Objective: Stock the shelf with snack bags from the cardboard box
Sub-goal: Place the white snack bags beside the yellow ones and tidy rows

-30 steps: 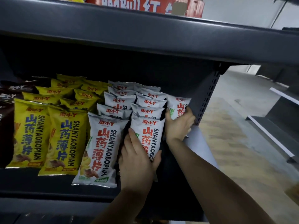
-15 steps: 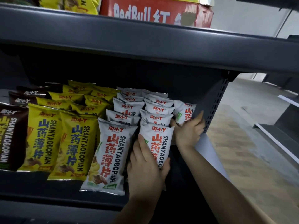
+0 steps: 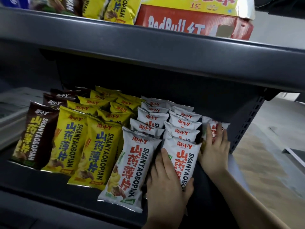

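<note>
White snack bags with red lettering stand in rows on the dark shelf, beside yellow bags and brown bags. My left hand grips the front white bag of the right-hand white row, fingers on its left side and thumb at its lower right. Another front white bag leans just left of it. My right hand lies with straight fingers on the face of a single white bag at the far right, near the perforated upright. No cardboard box is in view.
The shelf above overhangs low and carries a red RedBull carton and yellow bags. To the right are a wood-pattern floor and another grey shelf unit's edge.
My right hand's fingers have slid from beside the far-right white bag onto its face. My left hand keeps hold of the front white bag. My view has tilted up slightly.
</note>
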`<action>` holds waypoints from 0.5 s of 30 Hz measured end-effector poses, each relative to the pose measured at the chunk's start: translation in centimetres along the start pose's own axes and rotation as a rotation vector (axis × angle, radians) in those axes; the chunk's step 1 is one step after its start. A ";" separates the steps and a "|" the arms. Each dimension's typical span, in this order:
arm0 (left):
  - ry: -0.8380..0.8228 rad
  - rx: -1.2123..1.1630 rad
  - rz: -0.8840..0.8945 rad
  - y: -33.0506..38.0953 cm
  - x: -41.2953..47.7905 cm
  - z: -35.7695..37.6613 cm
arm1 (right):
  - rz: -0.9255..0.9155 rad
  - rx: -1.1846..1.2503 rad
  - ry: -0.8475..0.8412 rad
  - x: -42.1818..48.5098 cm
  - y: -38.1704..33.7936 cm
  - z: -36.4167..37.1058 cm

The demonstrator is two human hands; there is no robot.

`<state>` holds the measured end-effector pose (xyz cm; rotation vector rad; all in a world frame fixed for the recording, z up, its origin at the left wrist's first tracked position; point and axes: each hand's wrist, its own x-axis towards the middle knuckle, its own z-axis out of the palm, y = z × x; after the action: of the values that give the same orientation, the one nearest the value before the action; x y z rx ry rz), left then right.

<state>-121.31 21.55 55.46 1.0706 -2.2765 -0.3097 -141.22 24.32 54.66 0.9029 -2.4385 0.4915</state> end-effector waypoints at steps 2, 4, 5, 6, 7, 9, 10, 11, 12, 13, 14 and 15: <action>0.008 -0.020 -0.009 -0.1 0.0 0.0 | -0.035 0.102 0.016 0.3 -0.2 0.4; 0.005 -0.034 -0.021 -0.2 0.1 0.1 | -0.049 0.199 0.017 0.7 -0.6 0.9; 0.007 -0.033 -0.022 -0.2 0.1 0.2 | -0.049 0.225 0.012 0.8 -0.8 1.0; 0.010 -0.031 -0.019 -0.2 0.1 0.2 | -0.048 0.243 0.001 0.9 -1.0 1.1; 0.013 -0.025 -0.013 -0.3 0.1 0.3 | -0.052 0.260 -0.013 0.9 -1.2 1.1; 0.013 -0.015 0.003 -0.3 0.2 0.4 | -0.084 0.285 -0.026 1.0 -1.1 1.0; 0.013 -0.012 0.008 -0.3 0.2 0.4 | -0.116 0.299 -0.019 0.9 -0.9 0.8; 0.015 -0.010 0.013 -0.3 0.1 0.4 | -0.154 0.311 -0.006 0.9 -0.6 0.4; 0.016 -0.009 0.016 -0.2 0.1 0.3 | -0.188 0.313 0.006 0.8 -0.2 0.0; 0.017 -0.010 0.018 -0.2 0.1 0.3 | -0.213 0.297 0.019 0.6 0.2 -0.5; 0.019 -0.012 0.019 -0.2 0.1 0.2 | -0.229 0.261 0.032 0.5 0.8 -1.0; 0.022 -0.014 0.019 -0.2 0.1 0.2 | -0.237 0.213 0.033 0.5 1.3 -1.5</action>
<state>-121.39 21.36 55.24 1.0399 -2.2606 -0.3046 -141.99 25.73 55.96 1.2431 -2.2400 0.6811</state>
